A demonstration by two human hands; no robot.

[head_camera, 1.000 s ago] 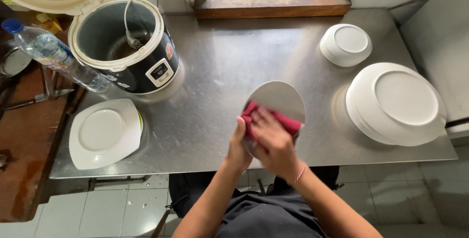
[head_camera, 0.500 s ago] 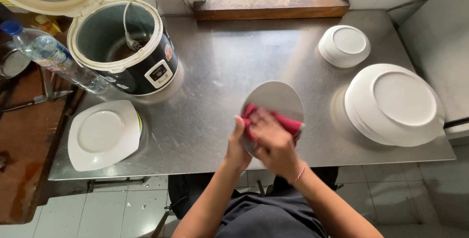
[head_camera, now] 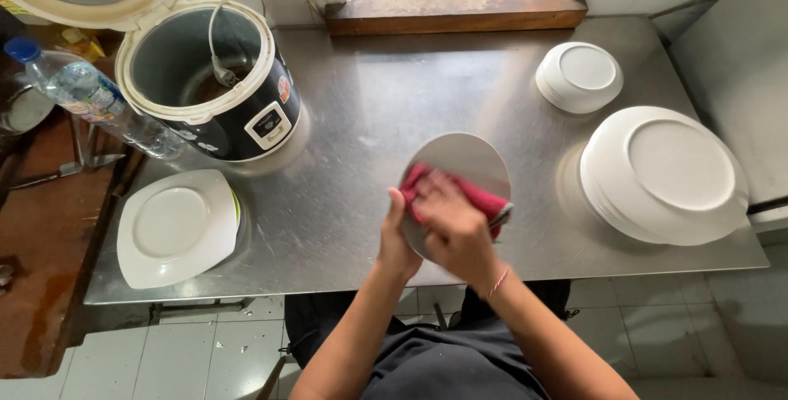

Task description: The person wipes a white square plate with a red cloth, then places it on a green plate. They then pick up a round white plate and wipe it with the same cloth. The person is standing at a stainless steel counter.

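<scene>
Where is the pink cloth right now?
In the head view, the pink cloth is low in the middle, pressed under the right hand against the round plate that the left hand holds above the steel table.

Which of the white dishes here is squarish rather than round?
The white plate at the table's front left corner, below the rice cooker. Its outline is rounded-square; the held plate, stacked plates and bowls are round.

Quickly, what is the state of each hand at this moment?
Left hand: closed on the edge of the round white plate.
Right hand: pressing the red cloth on that plate.
</scene>
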